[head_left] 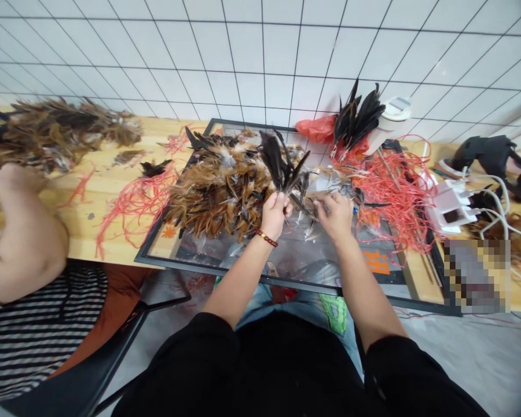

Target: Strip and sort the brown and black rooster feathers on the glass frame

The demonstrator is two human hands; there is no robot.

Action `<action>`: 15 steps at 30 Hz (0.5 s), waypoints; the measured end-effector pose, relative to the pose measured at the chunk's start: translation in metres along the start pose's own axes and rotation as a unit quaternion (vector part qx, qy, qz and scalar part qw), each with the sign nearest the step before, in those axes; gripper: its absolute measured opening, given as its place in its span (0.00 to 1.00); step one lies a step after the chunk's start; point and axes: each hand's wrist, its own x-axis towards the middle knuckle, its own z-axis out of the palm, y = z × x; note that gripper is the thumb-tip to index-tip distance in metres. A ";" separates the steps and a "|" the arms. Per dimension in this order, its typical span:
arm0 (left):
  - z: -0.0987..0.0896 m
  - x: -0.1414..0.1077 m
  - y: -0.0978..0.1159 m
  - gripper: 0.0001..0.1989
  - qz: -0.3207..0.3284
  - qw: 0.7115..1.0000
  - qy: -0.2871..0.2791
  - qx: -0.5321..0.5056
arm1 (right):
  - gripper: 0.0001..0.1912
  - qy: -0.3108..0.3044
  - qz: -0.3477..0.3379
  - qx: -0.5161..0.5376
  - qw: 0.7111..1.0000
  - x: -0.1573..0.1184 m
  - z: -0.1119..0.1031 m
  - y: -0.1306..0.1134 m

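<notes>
My left hand (276,215), with a beaded bracelet at the wrist, is closed around the lower ends of a small bunch of dark feathers (278,157). The feathers fan upward and away from me. To its right, my right hand (335,215) is low over loose feathers on the glass panel (295,255); its fingers are bent together, and whatever lies between the fingertips is too small to make out. A large heap of brown feathers (219,194) spreads left of my left hand. Pink-red strings (402,191) lie tangled right of my right hand.
Black feathers (359,119) stand in a red bag (315,128) near the tiled wall. At right are a white power adapter (451,205) with cables and a black strapped object (486,156). A co-worker's arm (28,231) rests at left near another feather pile (61,133).
</notes>
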 end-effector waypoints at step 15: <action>0.000 0.002 -0.008 0.12 -0.036 0.999 0.000 0.039 | 0.12 0.059 0.128 0.417 0.898 0.005 0.015 -0.007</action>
